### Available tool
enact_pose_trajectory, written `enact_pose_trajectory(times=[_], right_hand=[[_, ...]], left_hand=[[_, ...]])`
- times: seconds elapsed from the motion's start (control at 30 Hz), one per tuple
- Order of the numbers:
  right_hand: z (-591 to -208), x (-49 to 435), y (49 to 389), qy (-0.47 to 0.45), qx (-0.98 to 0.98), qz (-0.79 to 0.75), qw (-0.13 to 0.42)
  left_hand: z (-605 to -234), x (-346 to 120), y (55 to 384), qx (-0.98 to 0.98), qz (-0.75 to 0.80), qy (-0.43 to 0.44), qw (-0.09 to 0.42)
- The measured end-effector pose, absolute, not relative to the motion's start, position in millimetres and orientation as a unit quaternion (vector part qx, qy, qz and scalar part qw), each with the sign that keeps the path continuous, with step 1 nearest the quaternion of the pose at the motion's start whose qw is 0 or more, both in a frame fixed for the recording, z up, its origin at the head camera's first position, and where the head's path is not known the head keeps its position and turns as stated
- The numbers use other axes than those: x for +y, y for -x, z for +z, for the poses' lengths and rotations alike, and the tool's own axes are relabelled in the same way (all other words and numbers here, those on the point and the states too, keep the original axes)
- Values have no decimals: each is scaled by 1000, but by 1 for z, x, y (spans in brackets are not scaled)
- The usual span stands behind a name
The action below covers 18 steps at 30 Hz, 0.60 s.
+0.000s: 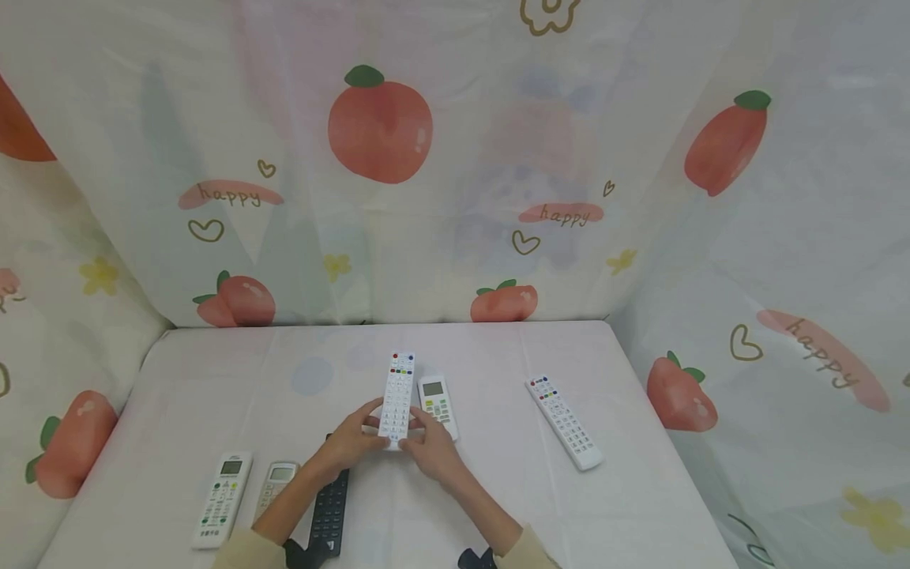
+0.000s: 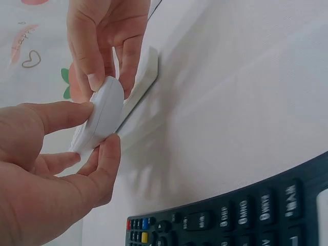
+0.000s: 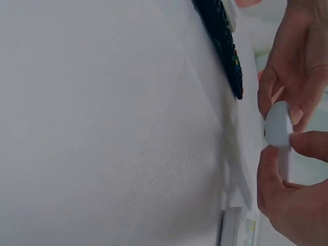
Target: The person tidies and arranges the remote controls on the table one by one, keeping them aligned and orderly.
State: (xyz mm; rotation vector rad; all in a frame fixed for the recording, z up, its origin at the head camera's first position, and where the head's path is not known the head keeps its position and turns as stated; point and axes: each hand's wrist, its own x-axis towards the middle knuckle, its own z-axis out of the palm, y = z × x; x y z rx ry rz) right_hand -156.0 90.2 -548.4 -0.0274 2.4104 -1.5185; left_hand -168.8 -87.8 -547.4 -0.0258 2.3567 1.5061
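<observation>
Both left hand (image 1: 351, 443) and right hand (image 1: 432, 450) pinch the white remote (image 1: 397, 399), raised; I'd judge this mid-handling, next needing even grip

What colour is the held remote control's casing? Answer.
White; the remote control shows best in the head view.

A small draped booth: printed sheeting (image 1: 469, 158) hangs behind the cloth-covered table (image 1: 498, 411) and along the table's left and right sides, bearing red fruit (image 1: 380, 133) and the word "happy" (image 1: 231, 194); the wider room cannot be told.
</observation>
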Motion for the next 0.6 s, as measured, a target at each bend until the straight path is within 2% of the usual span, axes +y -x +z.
enact_pose_trajectory(times=[0.33, 0.6], right_hand=[[-546, 96, 134, 19, 834, -528, 161], [-544, 100, 117, 14, 829, -529, 182]], left_hand=[[-543, -85, 143, 826, 536, -7, 171], [-545, -85, 128, 832, 521, -17, 189]])
